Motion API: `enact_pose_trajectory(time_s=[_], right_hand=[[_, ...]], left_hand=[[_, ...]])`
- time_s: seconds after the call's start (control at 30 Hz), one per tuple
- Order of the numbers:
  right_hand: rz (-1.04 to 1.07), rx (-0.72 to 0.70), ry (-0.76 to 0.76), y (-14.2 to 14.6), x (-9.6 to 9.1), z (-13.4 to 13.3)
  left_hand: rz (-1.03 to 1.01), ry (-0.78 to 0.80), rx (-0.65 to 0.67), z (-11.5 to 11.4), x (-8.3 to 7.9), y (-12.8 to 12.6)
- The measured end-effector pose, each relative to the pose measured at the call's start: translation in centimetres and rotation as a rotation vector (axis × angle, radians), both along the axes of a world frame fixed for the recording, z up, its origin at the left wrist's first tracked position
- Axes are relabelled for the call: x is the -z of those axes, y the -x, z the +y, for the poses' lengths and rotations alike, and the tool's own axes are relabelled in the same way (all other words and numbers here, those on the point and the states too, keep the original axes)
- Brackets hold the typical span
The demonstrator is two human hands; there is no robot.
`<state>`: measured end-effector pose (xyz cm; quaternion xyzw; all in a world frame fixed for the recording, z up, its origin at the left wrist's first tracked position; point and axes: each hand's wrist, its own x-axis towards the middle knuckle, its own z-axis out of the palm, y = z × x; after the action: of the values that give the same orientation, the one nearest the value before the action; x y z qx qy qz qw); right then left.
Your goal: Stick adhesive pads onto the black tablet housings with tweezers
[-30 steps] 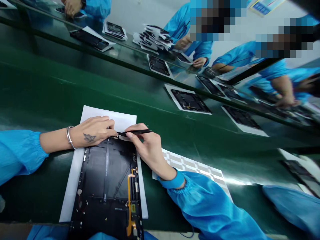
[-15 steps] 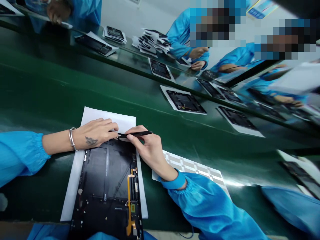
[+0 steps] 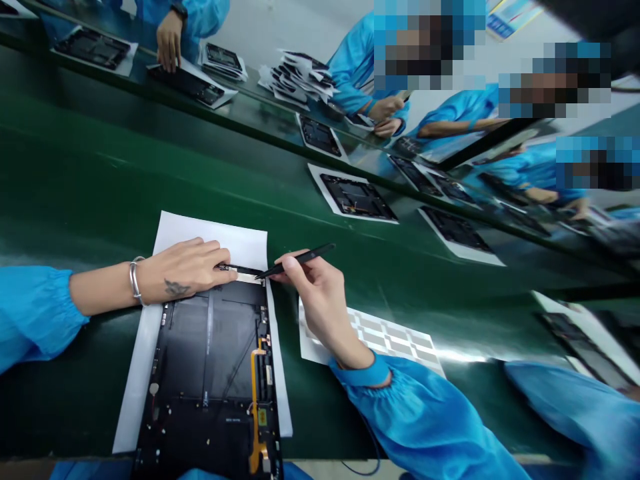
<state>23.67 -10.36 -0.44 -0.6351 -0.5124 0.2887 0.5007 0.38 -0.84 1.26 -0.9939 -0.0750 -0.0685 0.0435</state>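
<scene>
A black tablet-like housing (image 3: 227,340), with an orange flex cable (image 3: 255,400) along its right side, lies lengthwise before me on white paper (image 3: 220,233). My left hand (image 3: 193,270) rests across its far end, fingers curled over the edge and thumb at a pale strip (image 3: 247,277). What the curled fingertips touch is partly hidden. At the far right corner, my right hand (image 3: 320,293) holds black tweezers (image 3: 300,259), their tips touching or just above the strip. Two tips cannot be told apart.
A white sheet of grey labels (image 3: 395,333) lies beyond my right wrist. Similar housings on paper, such as one housing (image 3: 357,197), sit across the green table (image 3: 125,167). Co-workers in blue sit opposite; one co-worker's hand (image 3: 170,40) is at the upper left.
My right hand has shifted right and the tweezers now slant downward, uncovering the pale strip. My left hand stays at the far edge. A co-worker's hand has come onto a housing opposite.
</scene>
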Motion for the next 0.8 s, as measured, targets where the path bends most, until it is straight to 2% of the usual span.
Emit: enact_pose_trajectory(time_s=[0.3,0.53,0.7,0.8], right_hand=[[-0.059,0.056,-0.043,-0.1,-0.1,-0.1],[-0.046,0.075,-0.143,-0.1,-0.5,0.2],[-0.078,-0.053,-0.123,0.2,-1.3,0.6],[-0.115,-0.138,-0.072,0.4,-1.0,0.8]], left_hand=[[0.058,-0.015,-0.010,0.1,-0.3,-0.2],[0.106,-0.065,-0.031,-0.3,-0.8,-2.5],[0.027,-0.036,-0.017,-0.1,0.0,-2.3],[-0.059,0.130,0.026,0.9,0.7,-0.6]])
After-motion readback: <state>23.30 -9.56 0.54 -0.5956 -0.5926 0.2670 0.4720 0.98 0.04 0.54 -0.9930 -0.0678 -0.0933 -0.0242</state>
